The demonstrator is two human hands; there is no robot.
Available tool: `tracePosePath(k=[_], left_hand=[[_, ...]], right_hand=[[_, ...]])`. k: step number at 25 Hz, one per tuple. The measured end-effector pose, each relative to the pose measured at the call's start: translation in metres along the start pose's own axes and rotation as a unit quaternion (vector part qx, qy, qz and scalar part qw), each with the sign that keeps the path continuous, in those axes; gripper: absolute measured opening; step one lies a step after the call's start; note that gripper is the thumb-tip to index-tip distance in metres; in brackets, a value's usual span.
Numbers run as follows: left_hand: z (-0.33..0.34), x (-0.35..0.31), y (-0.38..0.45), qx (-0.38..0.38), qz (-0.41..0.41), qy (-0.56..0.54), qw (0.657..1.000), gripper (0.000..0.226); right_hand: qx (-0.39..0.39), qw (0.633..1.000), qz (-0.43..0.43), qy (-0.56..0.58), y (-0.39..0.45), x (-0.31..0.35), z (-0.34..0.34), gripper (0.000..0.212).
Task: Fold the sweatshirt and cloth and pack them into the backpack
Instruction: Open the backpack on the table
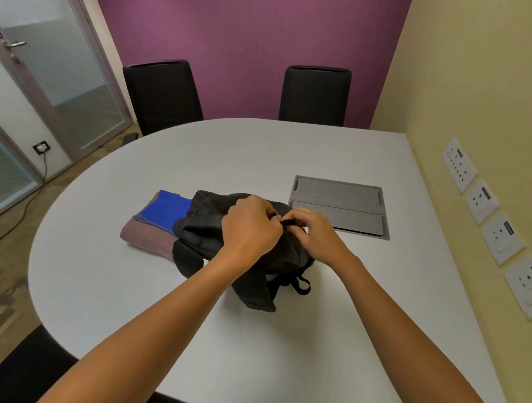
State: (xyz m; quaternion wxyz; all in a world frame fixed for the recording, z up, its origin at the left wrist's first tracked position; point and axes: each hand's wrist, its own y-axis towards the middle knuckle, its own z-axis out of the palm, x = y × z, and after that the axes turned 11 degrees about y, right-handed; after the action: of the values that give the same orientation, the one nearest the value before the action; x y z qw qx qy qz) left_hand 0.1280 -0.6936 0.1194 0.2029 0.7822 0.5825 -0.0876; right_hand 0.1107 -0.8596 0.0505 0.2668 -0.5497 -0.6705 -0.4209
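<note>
Backpack: a black fabric backpack (pixel 245 247) lies slumped at the centre of the frame on the white rounded counter (pixel 264 352), its straps trailing toward the lower edge.
Left hand: the left hand (pixel 250 224) sits on top of the backpack, its grip curled round a fold of the black fabric.
Right hand: the right hand (pixel 312 230) is just beside the left, fingers pinching a small black tab, probably a zip pull (pixel 288 222), on the backpack's top.
Sweatshirt: a folded dusty-pink sweatshirt (pixel 145 235) lies on the counter at centre left, touching the backpack's left side.
Cloth: a folded bright blue cloth (pixel 164 209) rests on top of the sweatshirt, its right edge tucked behind the backpack.
Counter hatch: a grey metal cable hatch (pixel 340 204) is set into the counter right of centre, near the backpack.
Chairs: two black chairs (pixel 161 96) stand at the far side, upper centre.
Wall sockets: white socket plates (pixel 501 238) line the yellow wall at right.
</note>
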Motion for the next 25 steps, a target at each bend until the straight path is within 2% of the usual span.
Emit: tracePosePath(k=[2, 6, 8, 11, 13, 15, 17, 19, 22, 25], left_hand=[[-0.006, 0.004, 0.004, -0.024, -0.013, 0.027, 0.999, 0.016], [-0.022, 0.037, 0.02, -0.042, -0.053, 0.014, 0.998, 0.017], [-0.029, 0.061, 0.026, -0.061, -0.097, 0.003, 0.993, 0.018], [-0.036, 0.099, 0.034, -0.084, -0.167, -0.032, 0.982, 0.02], [-0.035, 0.121, 0.039, -0.072, -0.201, -0.079, 0.974, 0.018], [-0.029, 0.136, 0.041, -0.051, -0.216, -0.178, 0.959, 0.013], [-0.024, 0.143, 0.041, -0.032, -0.227, -0.269, 0.936, 0.016], [-0.021, 0.149, 0.041, 0.001, -0.22, -0.311, 0.925, 0.015], [-0.02, 0.16, 0.043, 0.05, -0.187, -0.355, 0.915, 0.013], [-0.02, 0.171, 0.047, 0.074, -0.161, -0.347, 0.921, 0.013]], right_hand=[[-0.017, 1.0, -0.003, 0.003, 0.005, -0.002, -0.005, 0.018], [-0.055, 0.998, 0.022, 0.027, 0.008, -0.007, -0.016, 0.011], [-0.053, 0.998, 0.034, 0.027, 0.006, -0.009, -0.021, 0.008], [-0.024, 0.997, 0.062, 0.024, 0.005, -0.009, -0.031, 0.015], [-0.001, 0.996, 0.086, 0.001, 0.01, -0.006, -0.036, 0.016], [0.043, 0.994, 0.104, -0.015, 0.018, 0.001, -0.038, 0.013], [0.098, 0.991, 0.087, 0.024, 0.026, 0.015, -0.032, 0.01], [0.11, 0.99, 0.048, 0.067, 0.038, 0.034, -0.018, 0.007], [0.086, 0.994, 0.039, 0.059, 0.07, 0.065, 0.019, 0.022], [0.15, 0.984, 0.078, -0.058, 0.104, 0.085, 0.065, 0.042]])
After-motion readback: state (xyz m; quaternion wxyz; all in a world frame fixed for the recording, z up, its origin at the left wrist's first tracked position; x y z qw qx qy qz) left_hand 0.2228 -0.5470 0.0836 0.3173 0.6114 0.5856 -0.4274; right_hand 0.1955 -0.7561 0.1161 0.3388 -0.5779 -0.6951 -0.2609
